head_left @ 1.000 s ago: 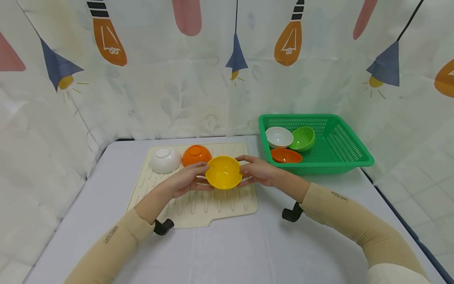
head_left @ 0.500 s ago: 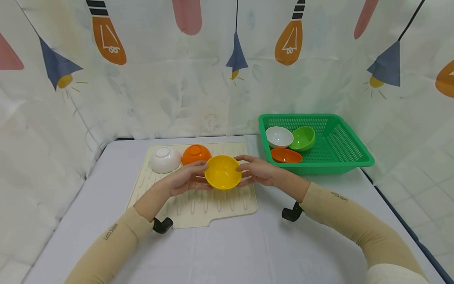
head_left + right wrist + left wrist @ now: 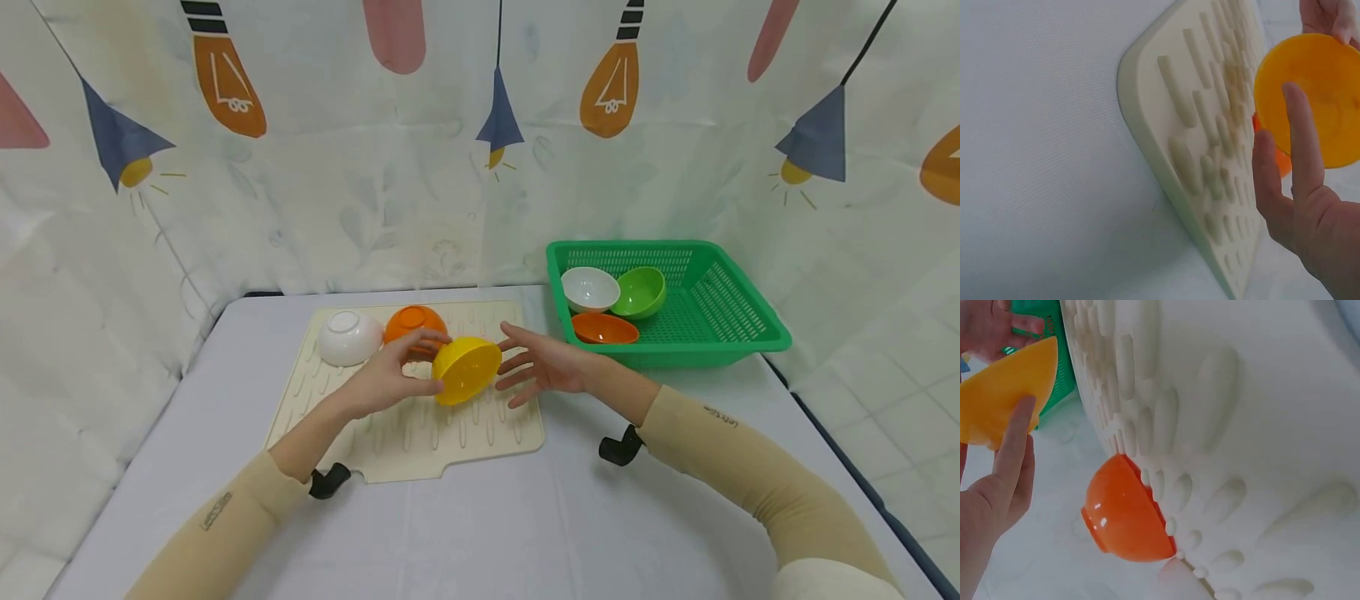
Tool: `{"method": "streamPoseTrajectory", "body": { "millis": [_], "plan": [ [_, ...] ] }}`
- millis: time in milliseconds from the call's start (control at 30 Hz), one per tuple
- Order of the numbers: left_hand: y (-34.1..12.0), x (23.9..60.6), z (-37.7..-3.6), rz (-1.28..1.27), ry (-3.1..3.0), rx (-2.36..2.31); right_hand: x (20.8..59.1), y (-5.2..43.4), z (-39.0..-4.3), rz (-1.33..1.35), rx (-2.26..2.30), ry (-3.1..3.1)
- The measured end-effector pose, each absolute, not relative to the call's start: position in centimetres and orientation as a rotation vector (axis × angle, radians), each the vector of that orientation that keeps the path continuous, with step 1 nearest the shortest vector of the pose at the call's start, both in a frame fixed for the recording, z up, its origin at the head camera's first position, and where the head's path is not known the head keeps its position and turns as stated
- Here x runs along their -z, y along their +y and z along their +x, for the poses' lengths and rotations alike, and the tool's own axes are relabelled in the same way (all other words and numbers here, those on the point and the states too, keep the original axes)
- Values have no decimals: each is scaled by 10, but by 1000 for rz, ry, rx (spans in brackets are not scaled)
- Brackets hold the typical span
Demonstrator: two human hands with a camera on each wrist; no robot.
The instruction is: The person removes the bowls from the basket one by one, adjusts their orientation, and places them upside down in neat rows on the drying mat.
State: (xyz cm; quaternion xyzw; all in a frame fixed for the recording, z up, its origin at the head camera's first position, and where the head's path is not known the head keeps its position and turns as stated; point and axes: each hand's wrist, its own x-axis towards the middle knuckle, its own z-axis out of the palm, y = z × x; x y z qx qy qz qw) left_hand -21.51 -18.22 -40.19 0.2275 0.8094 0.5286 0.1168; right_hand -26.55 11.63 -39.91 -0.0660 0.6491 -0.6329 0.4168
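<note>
A yellow bowl is held up over the cream ribbed drying mat, tilted with its mouth toward the right. My left hand grips it from the left, thumb in front and fingers behind. To its right, my right hand has its fingers spread and apart from the bowl. In the right wrist view the bowl's inside faces that hand. Behind the left hand an orange bowl lies upside down on the mat, partly hidden by the fingers. Beside it sits an upturned white bowl.
At the back right of the white-clothed table stands a green basket. Inside its left part are a white bowl, a green bowl and an orange-red bowl. A patterned curtain hangs behind the table.
The right hand has let go of the yellow bowl and its fingers have spread. The left hand has turned the bowl, which now tilts to the right.
</note>
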Motion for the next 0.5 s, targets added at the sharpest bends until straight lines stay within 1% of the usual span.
{"method": "streamPoseTrajectory", "body": {
  "millis": [133, 233, 400, 500],
  "plan": [
    [-178, 400, -208, 876, 2516, -1453, 398, 115, -264, -183, 1571, 1628],
    [-174, 400, -204, 1077, 2661, -1294, 397, 115, -264, -197, 1568, 1614],
    [-166, 402, -201, 1556, 2914, -868, 396, 113, -264, -198, 1565, 1597],
    [-160, 405, -201, 1810, 2965, -643, 396, 112, -263, -190, 1565, 1591]
  ]
}}
